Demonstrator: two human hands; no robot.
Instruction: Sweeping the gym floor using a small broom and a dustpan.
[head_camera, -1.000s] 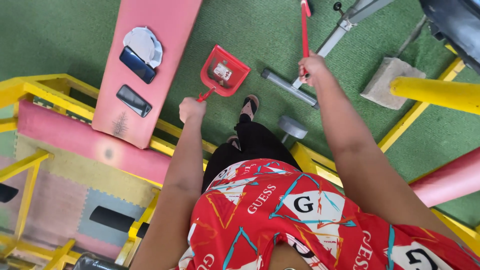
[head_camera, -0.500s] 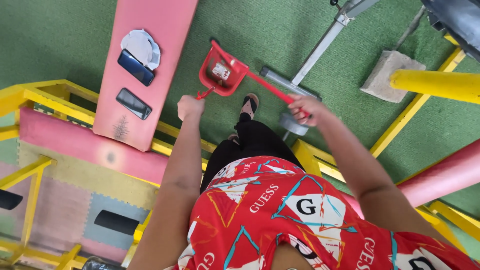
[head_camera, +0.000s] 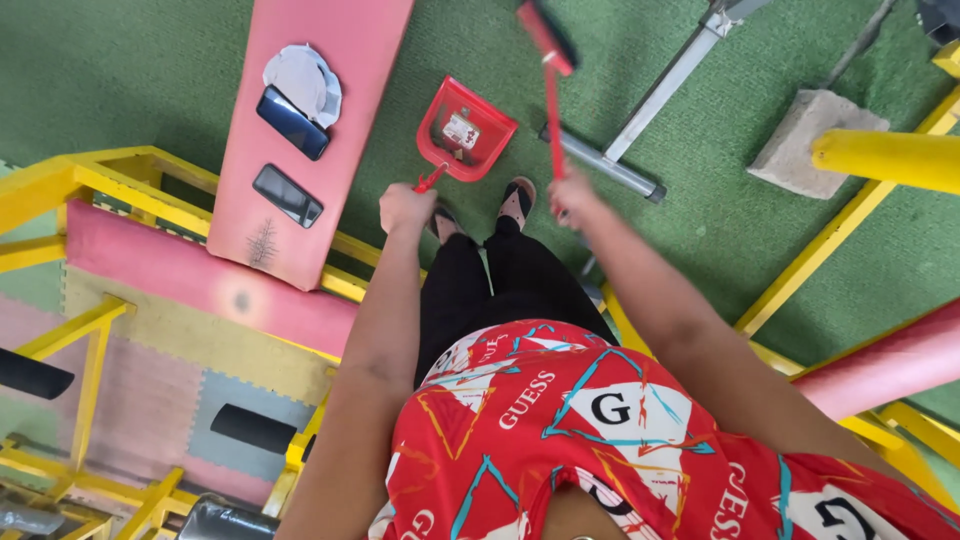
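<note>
My left hand (head_camera: 405, 208) grips the handle of a red dustpan (head_camera: 463, 131), which hangs just above the green turf in front of my feet. My right hand (head_camera: 575, 192) holds the thin red handle of a brush (head_camera: 547, 40); its dark head points up and away, at the top of the view. I stand on the turf in black trousers and sandals (head_camera: 517, 203), with a red patterned shirt below.
A pink padded beam (head_camera: 330, 130) to the left carries two dark phones (head_camera: 293, 123) and a white cap (head_camera: 303, 80). Yellow metal frames (head_camera: 90, 180) and foam mats lie lower left. A grey metal bar (head_camera: 660, 95), a concrete block (head_camera: 805, 140) and a yellow tube (head_camera: 885, 158) lie right.
My right hand swung the brush from lying across the dustpan to pointing up and away. The dustpan stayed in my left hand, shifting slightly.
</note>
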